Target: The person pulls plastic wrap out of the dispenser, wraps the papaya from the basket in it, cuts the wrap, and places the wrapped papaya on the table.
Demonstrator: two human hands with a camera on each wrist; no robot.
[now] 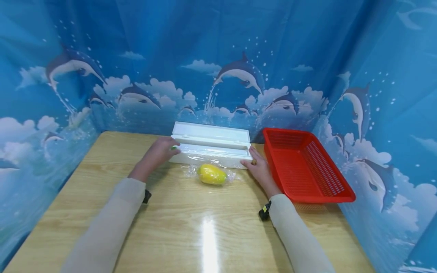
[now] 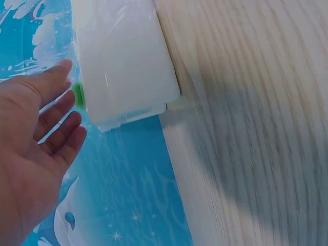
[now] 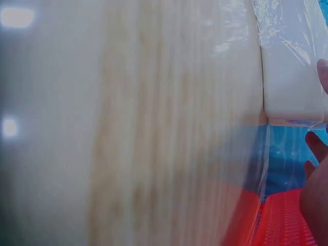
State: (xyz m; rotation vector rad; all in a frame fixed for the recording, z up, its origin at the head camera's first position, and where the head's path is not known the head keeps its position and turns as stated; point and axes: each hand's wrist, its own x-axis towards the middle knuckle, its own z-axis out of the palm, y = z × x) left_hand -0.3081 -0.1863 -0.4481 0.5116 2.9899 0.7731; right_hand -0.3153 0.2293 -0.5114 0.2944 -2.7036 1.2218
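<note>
A white cling film dispenser point(image 1: 211, 156) lies across the table with its lid point(image 1: 211, 131) raised at the back. Clear film spreads over its front. Just before it rests a yellow mango-like fruit point(image 1: 212, 174) with clear film around it. My left hand point(image 1: 157, 154) is at the dispenser's left end, fingers loosely bent, beside a small green piece point(image 2: 79, 96) on the box. At the right end is my right hand point(image 1: 260, 167), its thumb by the front face and its fingers extended along the end.
A red plastic basket point(image 1: 297, 167) stands on the right of the wooden table point(image 1: 177, 227), close to my right hand. Behind and at the sides hangs a blue dolphin-print curtain point(image 1: 164, 45).
</note>
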